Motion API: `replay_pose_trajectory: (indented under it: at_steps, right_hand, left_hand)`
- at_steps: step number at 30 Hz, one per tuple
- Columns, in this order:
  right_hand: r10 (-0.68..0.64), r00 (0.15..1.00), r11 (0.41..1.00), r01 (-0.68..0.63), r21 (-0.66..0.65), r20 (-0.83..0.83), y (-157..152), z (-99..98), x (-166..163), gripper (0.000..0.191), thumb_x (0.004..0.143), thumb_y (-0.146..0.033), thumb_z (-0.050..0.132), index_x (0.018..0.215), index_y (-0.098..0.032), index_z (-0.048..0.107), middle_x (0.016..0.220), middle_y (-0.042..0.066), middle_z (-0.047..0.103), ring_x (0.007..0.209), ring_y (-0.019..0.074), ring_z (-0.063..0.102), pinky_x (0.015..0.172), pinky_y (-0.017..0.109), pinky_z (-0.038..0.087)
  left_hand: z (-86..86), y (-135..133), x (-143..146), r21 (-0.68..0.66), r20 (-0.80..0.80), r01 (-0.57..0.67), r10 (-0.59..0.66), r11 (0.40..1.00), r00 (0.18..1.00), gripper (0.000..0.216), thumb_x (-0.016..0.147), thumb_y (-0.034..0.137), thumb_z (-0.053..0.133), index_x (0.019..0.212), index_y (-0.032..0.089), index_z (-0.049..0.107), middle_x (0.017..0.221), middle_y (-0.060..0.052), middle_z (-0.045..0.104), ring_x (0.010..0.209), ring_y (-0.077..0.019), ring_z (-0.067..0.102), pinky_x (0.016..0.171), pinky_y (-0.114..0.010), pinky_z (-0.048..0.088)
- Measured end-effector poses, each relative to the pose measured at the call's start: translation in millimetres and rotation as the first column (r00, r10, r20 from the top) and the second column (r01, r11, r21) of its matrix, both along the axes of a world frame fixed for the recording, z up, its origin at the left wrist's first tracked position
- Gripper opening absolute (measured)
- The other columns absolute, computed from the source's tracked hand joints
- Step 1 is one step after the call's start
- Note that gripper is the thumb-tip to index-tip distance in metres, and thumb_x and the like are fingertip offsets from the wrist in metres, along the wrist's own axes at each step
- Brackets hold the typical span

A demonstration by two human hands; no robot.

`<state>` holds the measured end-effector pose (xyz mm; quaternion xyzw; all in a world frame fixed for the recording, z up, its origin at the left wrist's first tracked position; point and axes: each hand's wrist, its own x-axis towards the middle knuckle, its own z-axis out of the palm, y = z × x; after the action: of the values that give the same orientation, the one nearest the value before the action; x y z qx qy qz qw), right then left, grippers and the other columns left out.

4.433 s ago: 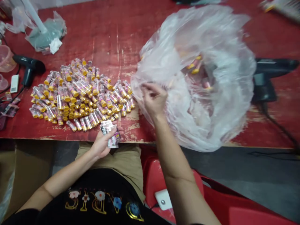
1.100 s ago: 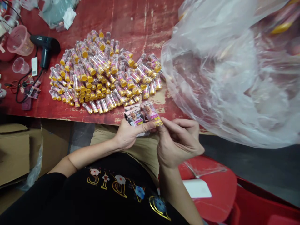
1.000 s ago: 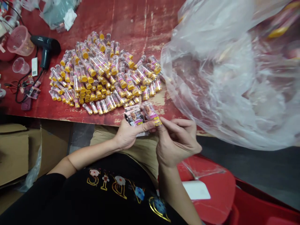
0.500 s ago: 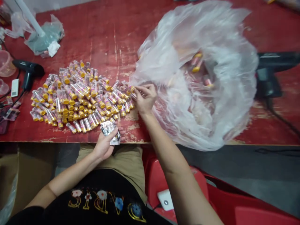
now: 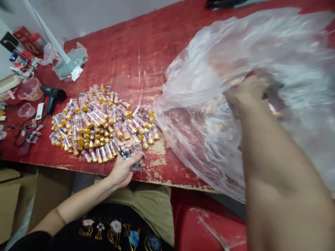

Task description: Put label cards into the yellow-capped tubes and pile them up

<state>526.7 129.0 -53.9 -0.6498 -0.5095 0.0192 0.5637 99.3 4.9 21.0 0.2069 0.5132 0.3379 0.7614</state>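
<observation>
My left hand [image 5: 125, 170] is closed on a stack of small printed plastic sleeves [image 5: 128, 148], thumb on top, at the near right edge of the tube pile. Beside it lies a big heap of small clear tubes with yellow ends [image 5: 94, 118] and pink-purple printing. On the right, my right hand [image 5: 250, 89] reaches into the mouth of a large translucent plastic bag [image 5: 199, 59]. Its fingers are hidden and blurred there, so I cannot see whether they hold anything. A yellow-ended tube [image 5: 274, 109] shows faintly in the bag beside my wrist.
On the red table [image 5: 117, 45], a black hair dryer [image 5: 53, 96], a white remote-like object [image 5: 39, 111] and a pink plastic tub [image 5: 30, 89] stand left. Behind them is a lamp pole [image 5: 49, 35]. A red chair [image 5: 206, 226] is below the table edge.
My right hand has left the right edge of the tube heap and moved right into the bag. My left hand keeps the sleeves. The view has shifted left.
</observation>
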Motion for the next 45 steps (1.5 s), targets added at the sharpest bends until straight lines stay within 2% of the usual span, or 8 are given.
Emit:
replay_pose_trajectory:
  at_steps: [3,5,8,12,22,35,38,45]
  right_hand:
    - [-0.183,0.971,0.951,0.136,-0.277,-0.151,-64.9,16.1,-67.9,0.028,0.084,-0.044,0.08,0.083,-0.018,0.068,0.082,0.006,0.067,0.087,0.0203,0.069,0.081,0.043,0.051]
    - [-0.058,0.97,0.945,-0.023,-0.326,-0.236,-115.5,29.6,-139.3,0.033,0.08,-0.05,0.082,0.089,-0.02,0.072,0.073,0.001,0.065,0.065,0.0129,0.06,0.067,0.035,0.051]
    - [0.239,0.821,0.906,-0.381,-0.184,-0.519,-169.9,41.7,-250.3,0.038,0.074,-0.05,0.089,0.095,-0.022,0.075,0.083,0.002,0.07,0.073,0.0146,0.064,0.068,0.031,0.054]
    - [0.172,0.721,0.952,-0.297,-0.076,-0.671,-191.0,37.5,-323.3,0.033,0.078,-0.047,0.086,0.08,-0.019,0.07,0.083,0.002,0.071,0.075,0.0136,0.067,0.068,0.026,0.055]
    - [0.09,0.816,0.978,-0.18,-0.103,-0.571,-198.1,39.9,-341.9,0.033,0.087,-0.049,0.077,0.08,-0.017,0.072,0.069,0.001,0.067,0.064,0.013,0.062,0.065,0.027,0.053]
    - [0.1,0.777,0.967,-0.222,-0.122,-0.621,-194.7,29.7,-341.5,0.051,0.086,-0.065,0.073,0.069,-0.019,0.059,0.055,-0.005,0.047,0.049,0.0085,0.043,0.051,0.023,0.042]
    - [0.219,0.676,0.95,-0.312,-0.004,-0.704,-200.4,24.4,-334.2,0.046,0.094,-0.068,0.061,0.095,-0.022,0.064,0.07,-0.003,0.054,0.056,0.0101,0.051,0.058,0.025,0.048]
    - [0.175,0.779,0.982,-0.184,0.047,-0.602,-237.2,34.8,-328.0,0.039,0.094,-0.058,0.067,0.116,-0.026,0.068,0.101,0.005,0.063,0.078,0.014,0.061,0.073,0.029,0.055]
  left_hand:
    - [-3.6,6.1,6.6,0.057,0.039,-0.1,0.098,0.993,0.994,0.048,0.051,0.03,0.103,0.085,0.012,0.074,0.076,0.0,0.071,0.06,-0.0085,0.061,0.055,-0.022,0.046]
    - [-5.6,4.7,11.8,0.054,0.091,-0.161,0.156,0.985,0.984,0.046,0.052,0.024,0.101,0.088,0.013,0.074,0.079,0.001,0.071,0.065,-0.0092,0.061,0.058,-0.023,0.046]
    - [-4.9,-4.1,16.7,0.043,0.189,-0.217,0.206,0.975,0.96,0.044,0.054,0.019,0.099,0.091,0.014,0.075,0.082,0.0,0.073,0.076,-0.0111,0.066,0.072,-0.024,0.05]
    - [-1.7,-16.8,7.9,0.093,0.221,-0.261,0.236,0.961,0.946,0.035,0.062,0.019,0.096,0.089,0.015,0.075,0.086,0.0,0.074,0.074,-0.0092,0.063,0.068,-0.022,0.046]
    - [-4.6,-38.9,-10.8,0.204,0.147,-0.294,0.268,0.934,0.952,0.04,0.061,0.029,0.097,0.088,0.017,0.069,0.086,0.002,0.071,0.063,-0.0054,0.052,0.058,-0.022,0.038]
    - [-7.5,-39.6,-3.7,0.154,0.096,-0.344,0.333,0.926,0.938,0.057,0.059,0.024,0.099,0.109,0.016,0.072,0.09,0.001,0.076,0.078,-0.0124,0.069,0.086,-0.029,0.054]
    - [-9.6,-36.3,-4.5,0.133,0.128,-0.376,0.361,0.917,0.924,0.061,0.058,0.025,0.1,0.111,0.015,0.073,0.099,-0.003,0.078,0.093,-0.0164,0.072,0.095,-0.031,0.053]
    - [-17.4,-33.5,-10.2,0.071,0.111,-0.376,0.367,0.924,0.924,0.054,0.062,0.024,0.099,0.107,0.014,0.072,0.1,-0.005,0.078,0.1,-0.0186,0.072,0.096,-0.033,0.054]
